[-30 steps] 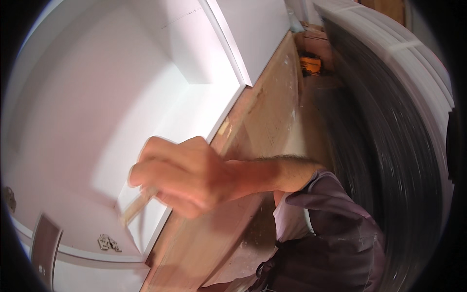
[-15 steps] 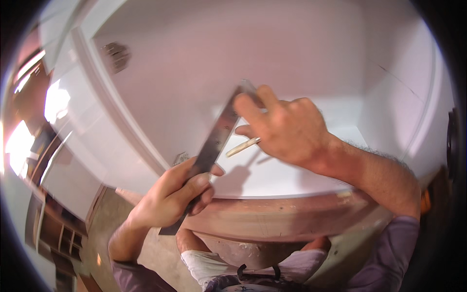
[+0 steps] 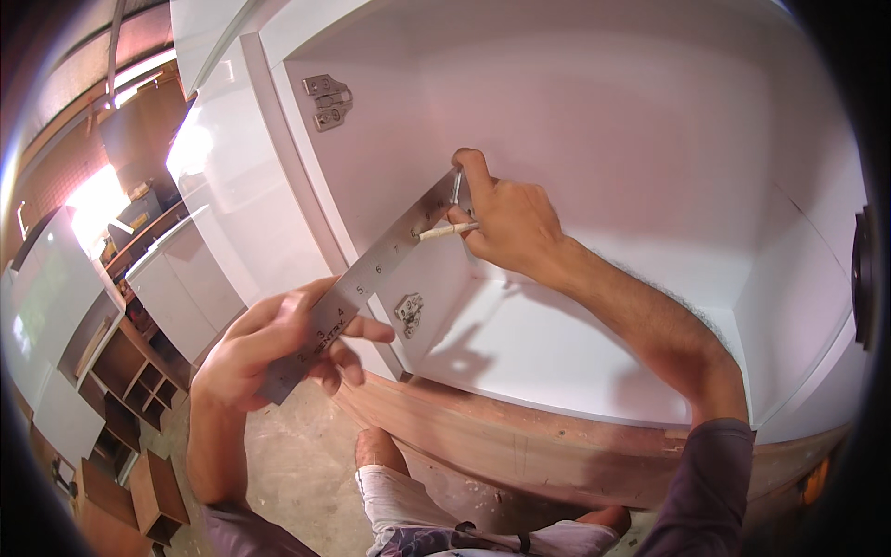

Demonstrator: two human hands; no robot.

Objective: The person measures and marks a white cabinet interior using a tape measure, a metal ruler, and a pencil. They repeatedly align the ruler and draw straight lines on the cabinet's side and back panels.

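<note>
My left hand [image 3: 260, 353] is closed on the lower-left end of a steel rule [image 3: 388, 249], some of its fingers curled beneath it. The rule slants up to my right hand [image 3: 510, 218], which grips the far end and also holds a short pale pencil-like stick [image 3: 441, 230]. Both hands are raised in front of an open white cabinet compartment [image 3: 631, 111]. A metal hinge [image 3: 327, 102] is fixed high on the compartment's left side, and another hinge [image 3: 408, 314] lies lower, to the right of my left hand.
The cabinet rests above a wooden base [image 3: 575, 436]. A white door [image 3: 232, 186] stands open at the left. Farther left are wooden cubby units [image 3: 148, 385], more white cabinets [image 3: 176, 283] and cluttered shelving. My legs and the concrete floor [image 3: 297, 464] show below.
The view has swung left, bringing the left door and hinges into sight. Since half a second ago, the rule has tilted flatter, with my left hand lower and farther left.
</note>
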